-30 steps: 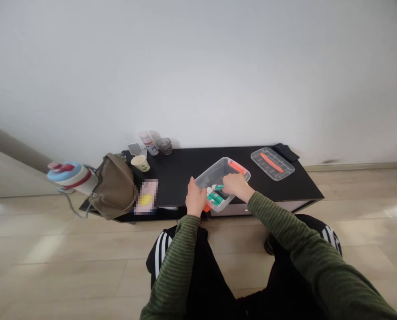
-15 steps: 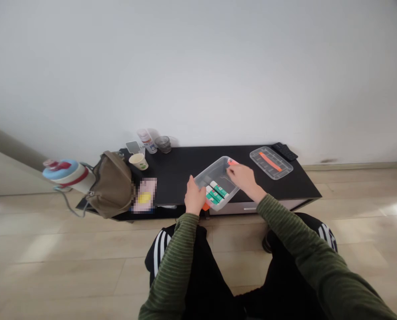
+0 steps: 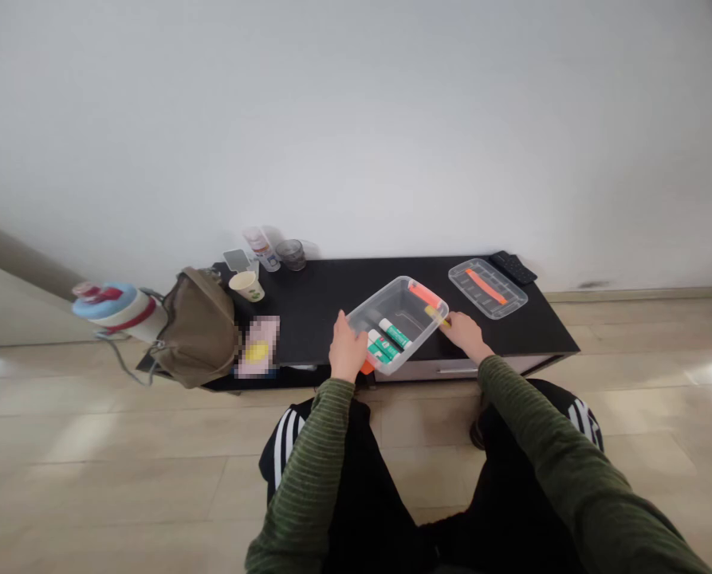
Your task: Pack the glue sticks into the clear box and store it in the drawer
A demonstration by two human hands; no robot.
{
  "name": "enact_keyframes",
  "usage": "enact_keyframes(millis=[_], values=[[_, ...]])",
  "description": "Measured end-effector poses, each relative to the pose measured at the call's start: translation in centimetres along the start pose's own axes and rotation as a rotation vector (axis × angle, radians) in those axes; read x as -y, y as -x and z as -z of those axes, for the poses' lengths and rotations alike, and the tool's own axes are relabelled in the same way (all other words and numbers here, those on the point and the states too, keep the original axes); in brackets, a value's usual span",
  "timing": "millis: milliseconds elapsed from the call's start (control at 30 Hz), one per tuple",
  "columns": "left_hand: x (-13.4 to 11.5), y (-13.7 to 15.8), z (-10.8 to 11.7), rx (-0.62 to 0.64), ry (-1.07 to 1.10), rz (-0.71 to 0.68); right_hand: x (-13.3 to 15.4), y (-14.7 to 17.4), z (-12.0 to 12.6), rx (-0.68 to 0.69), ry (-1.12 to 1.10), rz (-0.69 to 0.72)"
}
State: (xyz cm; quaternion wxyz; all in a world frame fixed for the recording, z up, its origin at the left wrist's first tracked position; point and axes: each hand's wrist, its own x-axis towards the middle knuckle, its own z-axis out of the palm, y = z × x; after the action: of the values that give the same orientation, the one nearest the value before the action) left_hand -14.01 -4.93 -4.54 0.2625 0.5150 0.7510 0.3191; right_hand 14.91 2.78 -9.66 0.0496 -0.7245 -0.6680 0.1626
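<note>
My left hand [image 3: 348, 348] grips the near left end of a clear plastic box [image 3: 372, 307] with orange latches, its fingers over the rim. Inside, green-and-white glue sticks [image 3: 395, 333] lie side by side at the near end. My right hand [image 3: 464, 332] is just outside the box's right edge, closed on a slim yellow stick-like thing [image 3: 436, 315]. That yellow thing crosses the box's rim; its exact kind is not clear. Right of the box, the clear lid [image 3: 488, 288] with an orange handle lies flat on the black table [image 3: 332, 291].
A black remote-like device [image 3: 513, 268] sits behind the lid. At the left stand a paper cup [image 3: 246, 286], a glass bowl [image 3: 292, 254], a spray bottle [image 3: 262, 249], a brown bag [image 3: 197, 331] and a large blue-topped bottle [image 3: 119, 309]. A wall [image 3: 356, 143] rises behind.
My right hand has moved out of the box's far right corner, rightward and nearer to me, and the yellow thing now shows in it. My left hand keeps its grip on the box.
</note>
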Motion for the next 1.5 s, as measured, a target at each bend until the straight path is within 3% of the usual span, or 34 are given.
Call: enact_keyframes(millis=[167,267,367,467,633,900,1133,1267,1367,1433,1500], values=[[-0.4,-0.4,-0.5,0.011,0.006,-0.02,-1.8,-0.7,0.5,-0.069,-0.17,-0.078],[-1.0,-0.9,-1.2,0.044,0.007,-0.05,-2.7,-0.3,2.5,-0.356,-0.392,-0.109],[-1.6,-1.4,-2.2,0.067,0.011,-0.098,-2.1,1.0,5.2,-0.562,-0.472,0.08],[-2.1,-2.0,-3.3,0.087,0.021,-0.141,-0.3,2.6,7.2,-0.442,-0.336,0.271],[-3.0,-2.9,-4.8,0.125,0.047,-0.193,3.1,3.3,7.1,-0.126,-0.055,0.224],[-4.1,-5.4,-6.1,0.233,0.09,-0.318,3.7,1.3,5.0,-0.086,-0.074,0.208],[-4.5,-6.8,-6.9,0.228,0.147,-0.376,2.9,0.9,4.1,-0.17,-0.145,0.272],[-4.4,-7.3,-7.4,0.186,0.212,-0.345,1.8,0.9,5.4,-0.308,-0.191,0.329],[-4.1,-7.8,-8.0,0.136,0.288,-0.312,-0.9,0.5,7.5,-0.543,-0.269,0.356],[-3.9,-8.2,-8.3,0.105,0.333,-0.286,-3.6,-0.2,8.4,-0.668,-0.323,0.303],[-3.9,-8.5,-8.6,0.086,0.374,-0.25,-6.5,-1.1,8.6,-0.637,-0.325,0.184]])
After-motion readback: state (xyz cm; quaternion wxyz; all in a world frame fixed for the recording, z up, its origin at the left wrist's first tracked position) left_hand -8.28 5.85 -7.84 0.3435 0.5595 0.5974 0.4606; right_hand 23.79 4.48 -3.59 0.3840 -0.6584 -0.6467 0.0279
